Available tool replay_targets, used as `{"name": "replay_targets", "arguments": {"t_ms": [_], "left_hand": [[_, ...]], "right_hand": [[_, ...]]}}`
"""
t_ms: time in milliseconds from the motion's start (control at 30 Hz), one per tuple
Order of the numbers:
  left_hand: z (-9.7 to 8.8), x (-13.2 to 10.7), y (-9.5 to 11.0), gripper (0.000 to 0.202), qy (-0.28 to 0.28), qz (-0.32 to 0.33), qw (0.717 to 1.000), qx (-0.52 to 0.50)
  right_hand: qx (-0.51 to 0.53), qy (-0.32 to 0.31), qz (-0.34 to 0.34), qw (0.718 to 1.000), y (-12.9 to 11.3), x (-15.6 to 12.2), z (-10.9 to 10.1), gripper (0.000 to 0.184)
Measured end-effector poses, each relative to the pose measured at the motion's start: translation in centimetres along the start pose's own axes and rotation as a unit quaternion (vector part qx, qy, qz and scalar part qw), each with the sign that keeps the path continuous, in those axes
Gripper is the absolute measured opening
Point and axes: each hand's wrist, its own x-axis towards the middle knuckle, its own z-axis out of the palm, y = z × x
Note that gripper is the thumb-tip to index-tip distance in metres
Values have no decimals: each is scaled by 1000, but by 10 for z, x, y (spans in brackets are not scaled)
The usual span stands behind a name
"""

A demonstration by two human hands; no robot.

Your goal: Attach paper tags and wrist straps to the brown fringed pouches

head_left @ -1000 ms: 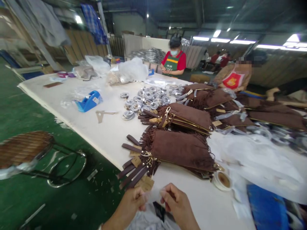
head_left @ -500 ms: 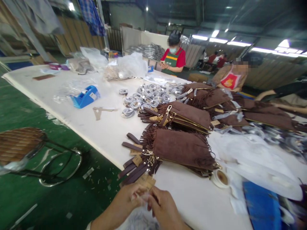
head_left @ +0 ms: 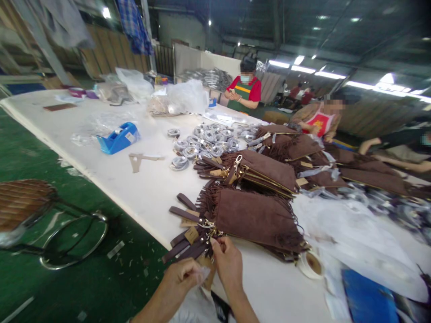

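At the table's near edge, my left hand [head_left: 180, 280] is closed in a pinch on a small clear plastic piece [head_left: 204, 272]. My right hand [head_left: 229, 262] has thumb and forefinger together beside the gold clasps and wrist straps [head_left: 188, 240] of a brown fringed pouch [head_left: 252, 213]; what lies between the fingertips is too small to tell. A brown paper tag [head_left: 209, 281] hangs between both hands, partly hidden. The pouch lies on top of a stack, its fringe toward the far side. Another cardboard tag [head_left: 191, 235] rests on the straps.
Behind lies a second pouch stack [head_left: 269, 168], with coiled grey straps [head_left: 202, 142] to its left. A blue tape dispenser [head_left: 119, 138] stands at left. A tape roll [head_left: 311, 264] and white plastic sheeting [head_left: 363, 237] are at right. Co-workers [head_left: 247, 87] stand across the table.
My hands, together before over a tag, have parted. The right hand has moved up to the pouch's clasps; the left has stayed low with the clear plastic piece.
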Motion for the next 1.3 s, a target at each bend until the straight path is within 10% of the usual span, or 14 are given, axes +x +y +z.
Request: {"name": "replay_targets", "arguments": {"t_ms": [233,667,967,1300], "left_hand": [[-9,24,6,31,-10,10,997,-70],[14,32,14,47,-35,-157,964,-213],[-2,16,-28,47,43,-116,985,-124],[6,17,-29,38,32,-115,986,-116]], "right_hand": [[330,-151,143,921,4,3,-7,43],[371,-227,131,891,23,-3,0,42],[412,-182,156,879,0,-9,-20,42],[435,-175,168,867,-3,-13,-10,42]]}}
